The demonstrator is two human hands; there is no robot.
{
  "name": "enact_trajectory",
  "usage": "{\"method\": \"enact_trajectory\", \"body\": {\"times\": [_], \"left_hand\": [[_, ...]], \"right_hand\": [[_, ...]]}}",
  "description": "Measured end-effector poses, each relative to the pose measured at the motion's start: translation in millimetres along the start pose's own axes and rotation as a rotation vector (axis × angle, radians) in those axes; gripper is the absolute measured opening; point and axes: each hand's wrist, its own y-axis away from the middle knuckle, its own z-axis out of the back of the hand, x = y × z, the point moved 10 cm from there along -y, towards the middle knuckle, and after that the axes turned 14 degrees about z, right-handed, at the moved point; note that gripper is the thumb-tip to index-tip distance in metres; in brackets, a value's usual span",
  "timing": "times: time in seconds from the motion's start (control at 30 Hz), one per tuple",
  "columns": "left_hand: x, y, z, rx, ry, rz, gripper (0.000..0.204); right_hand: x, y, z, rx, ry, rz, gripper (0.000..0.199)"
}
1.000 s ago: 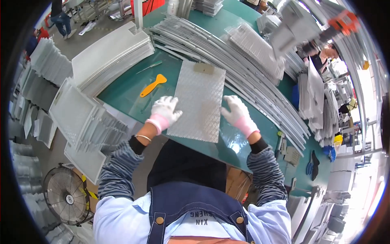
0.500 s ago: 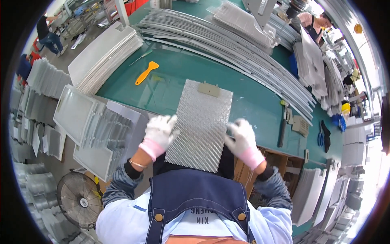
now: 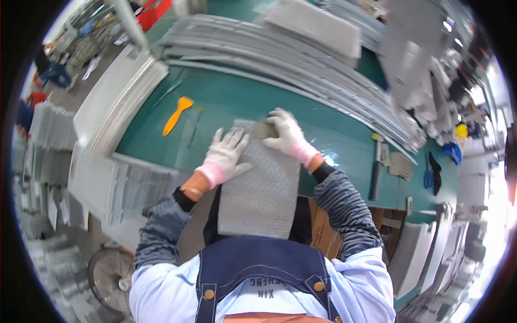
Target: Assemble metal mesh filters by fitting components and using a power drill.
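Observation:
A silvery rectangular mesh panel (image 3: pixel 258 194) lies before me, its near end reaching off the table edge toward my apron. My left hand (image 3: pixel 226 155) rests with spread fingers on the panel's upper left part. At the panel's far end, my right hand (image 3: pixel 286 134) grips a small olive-beige plate (image 3: pixel 264 130), which is blurred by motion. Both hands wear white gloves with pink cuffs. The right fingertips partly cover the plate.
An orange scraper (image 3: pixel 177 115) lies left on the green table (image 3: pixel 215 97). Long metal strips (image 3: pixel 280 70) cross the back. To the right are a hammer (image 3: pixel 375 167), several beige plates (image 3: pixel 399 165) and blue-handled pliers (image 3: pixel 428 177). Panel stacks (image 3: pixel 121 102) stand left, above a fan (image 3: pixel 110 274).
Both hands have moved away from my body, up the panel. The left now lies on the mesh, and the right has taken hold of the small plate. My view has shifted slightly.

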Motion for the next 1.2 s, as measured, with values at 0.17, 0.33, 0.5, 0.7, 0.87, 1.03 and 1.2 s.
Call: {"method": "enact_trajectory", "body": {"times": [0.17,0.33,0.5,0.7,0.87,1.03,1.2], "left_hand": [[84,-19,54,-0.450,0.571,0.273,0.055],[71,-75,-35,0.159,1.744,0.366,0.033],[45,-78,-6,0.039,1.680,0.330,0.029],[53,-70,-9,-0.150,1.575,0.410,0.030],[61,-63,-5,-0.171,1.571,0.386,0.034],[50,-76,1,-0.263,1.492,0.323,0.036],[26,-72,-5,0.190,1.560,0.253,0.029]], "right_hand": [[14,-14,10,0.130,-0.320,-0.204,0.043],[24,-18,69,0.107,-0.207,-0.099,0.034],[-87,26,165,-0.155,0.369,-0.214,0.018],[-177,106,147,0.261,0.824,-0.356,0.017],[-172,106,145,0.179,0.606,-0.318,0.025],[-193,120,154,0.143,0.469,-0.331,0.029],[-189,119,152,-0.138,0.264,-0.276,0.030]]}}
